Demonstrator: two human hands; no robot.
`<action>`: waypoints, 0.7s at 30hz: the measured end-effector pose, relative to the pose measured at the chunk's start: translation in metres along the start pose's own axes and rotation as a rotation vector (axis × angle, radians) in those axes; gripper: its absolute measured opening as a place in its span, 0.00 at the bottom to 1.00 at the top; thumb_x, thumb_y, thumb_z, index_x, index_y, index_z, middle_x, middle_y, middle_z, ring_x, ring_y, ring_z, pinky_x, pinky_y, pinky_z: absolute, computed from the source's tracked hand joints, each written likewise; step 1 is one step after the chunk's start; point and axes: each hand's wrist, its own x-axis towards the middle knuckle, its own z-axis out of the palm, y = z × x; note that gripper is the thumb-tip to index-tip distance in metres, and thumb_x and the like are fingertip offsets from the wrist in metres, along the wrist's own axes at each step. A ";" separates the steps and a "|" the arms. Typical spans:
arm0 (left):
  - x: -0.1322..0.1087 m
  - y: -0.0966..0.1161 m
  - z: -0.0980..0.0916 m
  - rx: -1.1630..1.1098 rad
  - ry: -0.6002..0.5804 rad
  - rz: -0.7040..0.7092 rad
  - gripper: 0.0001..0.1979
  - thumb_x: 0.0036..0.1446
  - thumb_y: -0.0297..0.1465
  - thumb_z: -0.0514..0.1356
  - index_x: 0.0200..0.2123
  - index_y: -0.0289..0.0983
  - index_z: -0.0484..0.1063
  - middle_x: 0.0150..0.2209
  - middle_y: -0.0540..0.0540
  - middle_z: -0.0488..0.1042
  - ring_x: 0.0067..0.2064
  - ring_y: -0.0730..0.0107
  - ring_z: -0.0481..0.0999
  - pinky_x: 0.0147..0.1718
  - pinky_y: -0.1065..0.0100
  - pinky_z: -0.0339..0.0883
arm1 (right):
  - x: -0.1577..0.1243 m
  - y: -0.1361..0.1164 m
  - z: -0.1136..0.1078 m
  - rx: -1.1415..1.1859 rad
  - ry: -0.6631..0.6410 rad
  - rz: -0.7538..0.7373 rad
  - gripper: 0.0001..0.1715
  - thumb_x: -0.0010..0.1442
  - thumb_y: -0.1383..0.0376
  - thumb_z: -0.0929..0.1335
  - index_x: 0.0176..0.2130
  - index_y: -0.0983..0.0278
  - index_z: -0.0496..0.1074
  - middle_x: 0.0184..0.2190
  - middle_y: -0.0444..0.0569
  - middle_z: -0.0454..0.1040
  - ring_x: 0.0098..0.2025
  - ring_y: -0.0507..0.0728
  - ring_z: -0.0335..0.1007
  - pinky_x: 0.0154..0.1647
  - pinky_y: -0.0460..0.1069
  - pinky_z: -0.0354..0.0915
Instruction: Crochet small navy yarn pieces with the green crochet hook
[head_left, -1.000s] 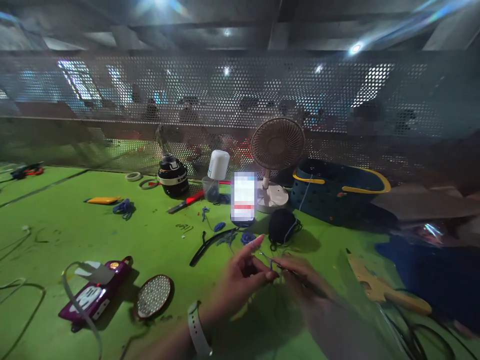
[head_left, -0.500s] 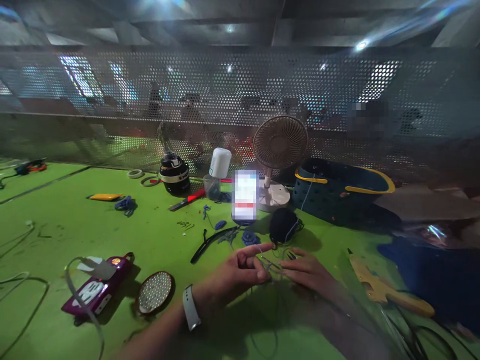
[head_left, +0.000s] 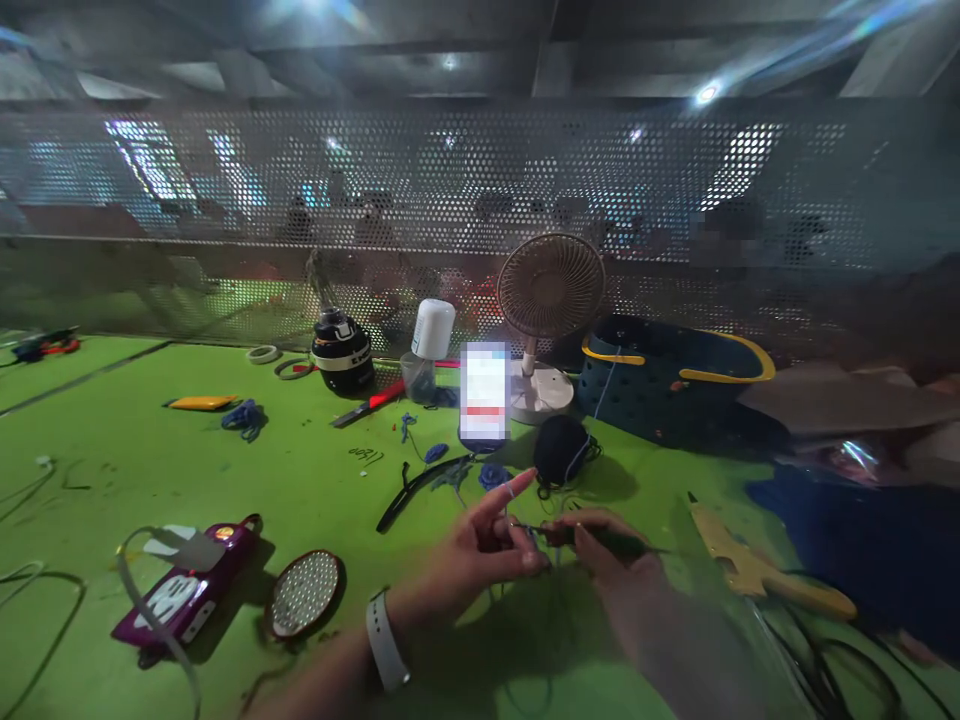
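Note:
My left hand pinches a small bit of yarn work between thumb and fingers, its index finger stretched out with a strand of yarn over it. Just to its right, my right hand grips a thin crochet hook, whose tip reaches the yarn at the left fingertips. Loose yarn hangs below the hands. Behind them sits a dark ball of yarn, with a strand running up to a dark blue basket. Small blue crocheted pieces lie beyond my left hand.
On the green table stand a fan, a lit phone, a black bottle and a white container. A purple power strip and a round studded disc lie left; a yellow glue gun lies right.
My right hand has closed around the crochet hook, its fingers now curled where they were extended. The hook's tip has come to the yarn at my left fingers. The view has shifted slightly.

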 end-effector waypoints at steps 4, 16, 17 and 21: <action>0.000 -0.009 0.007 0.089 0.076 0.086 0.45 0.44 0.25 0.73 0.65 0.42 0.60 0.26 0.53 0.75 0.29 0.76 0.73 0.34 0.72 0.66 | -0.008 -0.003 0.006 -0.359 -0.014 -0.314 0.06 0.61 0.61 0.71 0.39 0.54 0.79 0.38 0.46 0.83 0.41 0.60 0.80 0.47 0.55 0.74; 0.002 -0.024 0.001 0.020 0.049 0.096 0.40 0.43 0.26 0.74 0.60 0.43 0.67 0.26 0.53 0.76 0.29 0.77 0.74 0.34 0.73 0.66 | -0.003 -0.010 0.001 -0.541 -0.133 -0.710 0.07 0.66 0.63 0.66 0.43 0.57 0.75 0.39 0.45 0.82 0.42 0.56 0.79 0.55 0.55 0.69; 0.002 -0.022 0.002 0.037 0.061 0.103 0.42 0.42 0.26 0.74 0.61 0.42 0.66 0.26 0.53 0.75 0.29 0.77 0.73 0.34 0.73 0.65 | -0.003 -0.014 0.001 -0.544 -0.141 -0.689 0.07 0.66 0.64 0.67 0.43 0.57 0.75 0.38 0.44 0.82 0.41 0.55 0.79 0.54 0.54 0.69; 0.002 -0.018 0.007 0.082 0.149 0.117 0.45 0.43 0.27 0.74 0.64 0.40 0.61 0.26 0.52 0.76 0.29 0.77 0.74 0.33 0.73 0.65 | -0.004 -0.015 0.001 -0.668 -0.044 -0.649 0.08 0.63 0.67 0.69 0.44 0.58 0.75 0.38 0.45 0.82 0.42 0.55 0.79 0.54 0.52 0.69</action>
